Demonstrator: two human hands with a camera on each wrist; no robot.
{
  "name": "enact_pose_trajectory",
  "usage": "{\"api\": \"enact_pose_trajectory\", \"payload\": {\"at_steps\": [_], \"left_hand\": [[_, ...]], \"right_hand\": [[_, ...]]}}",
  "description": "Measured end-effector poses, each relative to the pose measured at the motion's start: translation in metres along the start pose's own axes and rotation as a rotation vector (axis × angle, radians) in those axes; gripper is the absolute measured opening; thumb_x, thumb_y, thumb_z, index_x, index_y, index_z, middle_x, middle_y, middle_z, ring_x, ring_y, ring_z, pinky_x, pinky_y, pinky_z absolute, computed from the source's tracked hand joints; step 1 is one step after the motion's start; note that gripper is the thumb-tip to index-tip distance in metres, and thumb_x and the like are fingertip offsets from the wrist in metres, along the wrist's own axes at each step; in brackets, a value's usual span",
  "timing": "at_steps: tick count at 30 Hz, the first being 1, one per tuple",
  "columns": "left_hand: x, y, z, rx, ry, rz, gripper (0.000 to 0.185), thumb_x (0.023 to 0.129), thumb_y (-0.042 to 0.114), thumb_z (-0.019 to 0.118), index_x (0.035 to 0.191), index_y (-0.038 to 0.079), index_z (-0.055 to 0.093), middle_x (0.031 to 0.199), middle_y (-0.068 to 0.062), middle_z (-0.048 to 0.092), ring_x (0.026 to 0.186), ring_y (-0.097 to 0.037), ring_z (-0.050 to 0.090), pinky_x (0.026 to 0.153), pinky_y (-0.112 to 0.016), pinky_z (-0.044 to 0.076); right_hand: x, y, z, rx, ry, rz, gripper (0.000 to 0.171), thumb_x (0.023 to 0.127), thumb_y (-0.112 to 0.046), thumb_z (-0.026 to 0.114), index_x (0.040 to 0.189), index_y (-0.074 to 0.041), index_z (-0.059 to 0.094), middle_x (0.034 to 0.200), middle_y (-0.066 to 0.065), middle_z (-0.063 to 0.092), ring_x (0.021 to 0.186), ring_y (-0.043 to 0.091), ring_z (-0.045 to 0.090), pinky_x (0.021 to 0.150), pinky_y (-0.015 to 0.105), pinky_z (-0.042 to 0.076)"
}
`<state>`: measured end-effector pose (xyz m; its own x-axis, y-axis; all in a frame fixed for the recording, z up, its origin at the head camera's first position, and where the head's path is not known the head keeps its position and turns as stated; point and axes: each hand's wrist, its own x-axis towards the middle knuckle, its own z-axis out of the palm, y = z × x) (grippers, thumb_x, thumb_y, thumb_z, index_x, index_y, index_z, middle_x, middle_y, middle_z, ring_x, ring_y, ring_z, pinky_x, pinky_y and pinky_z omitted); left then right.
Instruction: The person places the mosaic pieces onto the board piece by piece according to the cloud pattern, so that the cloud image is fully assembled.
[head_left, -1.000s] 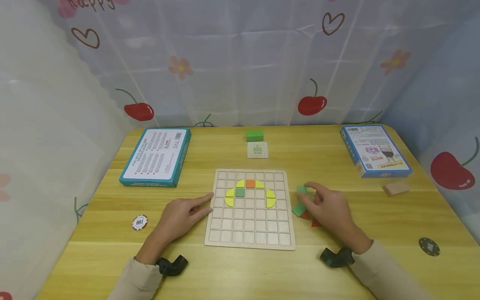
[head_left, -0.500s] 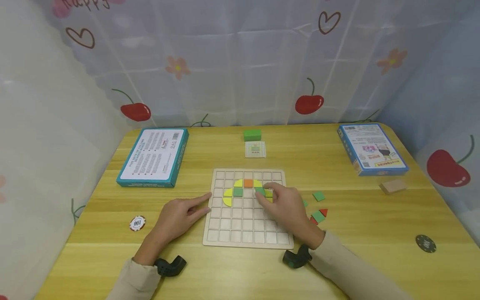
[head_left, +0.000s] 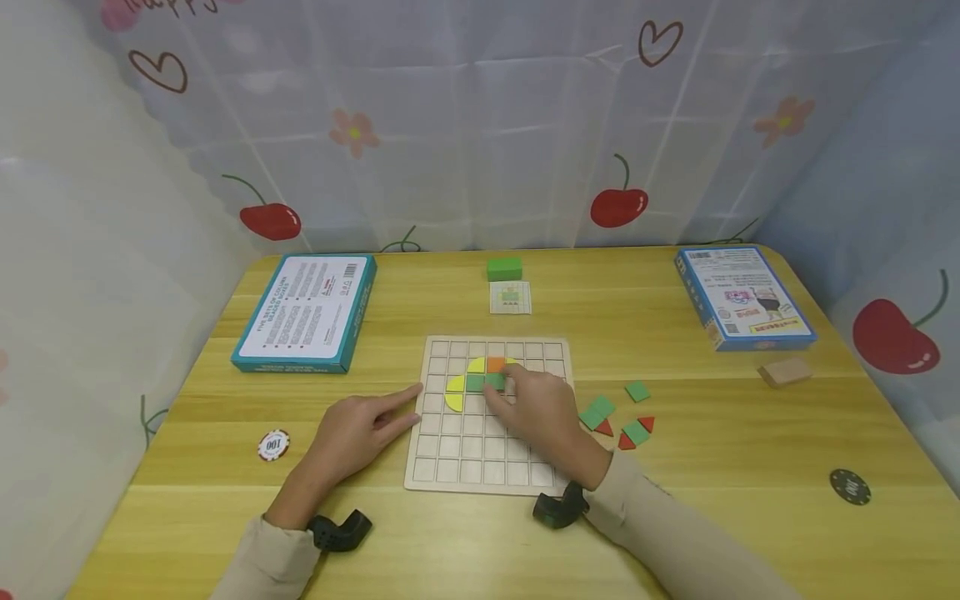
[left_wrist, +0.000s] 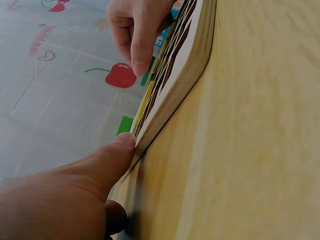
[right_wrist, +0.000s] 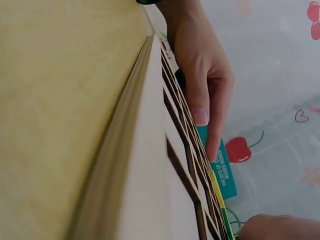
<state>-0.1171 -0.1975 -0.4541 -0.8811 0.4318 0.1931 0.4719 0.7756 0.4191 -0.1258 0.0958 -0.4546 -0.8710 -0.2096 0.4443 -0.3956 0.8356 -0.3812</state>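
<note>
A wooden grid board (head_left: 472,472) lies flat on the table. My right hand (head_left: 546,410) is over its middle, thumb and index finger pinching a green square tile (head_left: 494,382) just below an orange square tile (head_left: 496,365). Another green square (head_left: 475,383) sits in the cell to the left, with yellow quarter-round tiles (head_left: 454,402) around it. The tiles right of these are mostly hidden by my right hand. My left hand (head_left: 352,437) rests at the board's left edge, fingers extended; in the left wrist view its thumb (left_wrist: 122,142) touches the board's side.
Loose green squares (head_left: 637,391) and red triangles (head_left: 627,442) lie right of the board. Behind it are a pattern card (head_left: 510,297) and a green block (head_left: 504,269). Boxes (head_left: 307,312) stand in both back corners. A wooden block (head_left: 786,372) and chips (head_left: 273,445) lie farther out.
My right hand has picked up a green square from the loose tiles and carried it left across the board to below the orange tile. My left hand has stayed at the board's edge.
</note>
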Motion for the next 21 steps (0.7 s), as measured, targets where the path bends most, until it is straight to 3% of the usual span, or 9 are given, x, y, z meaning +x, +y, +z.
{"api": "enact_pose_trajectory", "payload": {"at_steps": [8,21], "left_hand": [[0.0001,-0.0001,0.0007,-0.003,0.001,0.003,0.046,0.097,0.051,0.067,0.140,0.035,0.064,0.051,0.017,0.033,0.049,-0.001,0.026,0.051,-0.026,0.029],[-0.0003,0.0002,0.0002,-0.002,0.007,0.012,0.046,0.097,0.049,0.068,0.140,0.034,0.065,0.050,0.017,0.032,0.049,-0.001,0.025,0.051,-0.026,0.030]], "right_hand": [[-0.0026,0.0023,0.0010,-0.054,0.009,-0.041,0.034,0.090,-0.036,0.076,0.101,-0.004,0.076,0.057,-0.004,0.057,0.044,0.006,0.040,0.039,0.023,0.030],[-0.0039,0.0094,0.0039,-0.018,0.025,-0.093,0.029,0.090,-0.033,0.078,0.102,-0.007,0.078,0.059,-0.004,0.061,0.046,0.005,0.042,0.041,0.023,0.035]]}}
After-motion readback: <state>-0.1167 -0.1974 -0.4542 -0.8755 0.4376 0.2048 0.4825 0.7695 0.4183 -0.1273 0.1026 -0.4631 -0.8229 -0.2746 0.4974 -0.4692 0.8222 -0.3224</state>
